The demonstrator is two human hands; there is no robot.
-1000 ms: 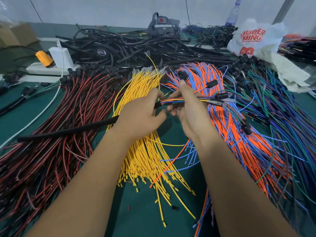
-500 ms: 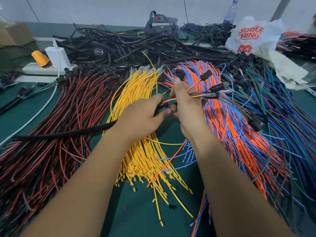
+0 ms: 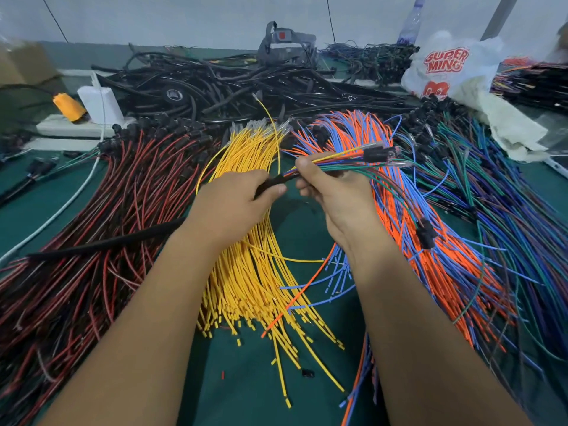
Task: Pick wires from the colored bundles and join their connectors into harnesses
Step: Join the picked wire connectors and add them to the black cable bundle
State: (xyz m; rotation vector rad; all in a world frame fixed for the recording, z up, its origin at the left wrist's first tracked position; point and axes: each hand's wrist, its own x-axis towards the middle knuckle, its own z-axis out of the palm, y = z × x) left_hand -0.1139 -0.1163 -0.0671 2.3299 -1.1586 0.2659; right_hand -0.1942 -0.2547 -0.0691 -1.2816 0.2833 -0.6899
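L hand grips sleeve; R hand pinches wires.

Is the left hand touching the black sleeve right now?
Touching. The head view shows the left hand gripping the black sleeve, thumb pressed on its end.

Table cover is dark green, matt, cloth-like. Yellow wires have smooth plastic insulation with a slight sheen; the same finish shows on the orange and blue wires and the red and black wires. Black sleeve looks matt, with a ribbed or woven surface. Connectors on the held wires are matt black plastic, with clear glossy terminal covers beside them. Plastic bag is thin, white, crinkled, glossy. Power strip is smooth white plastic. Cardboard box is dull brown.
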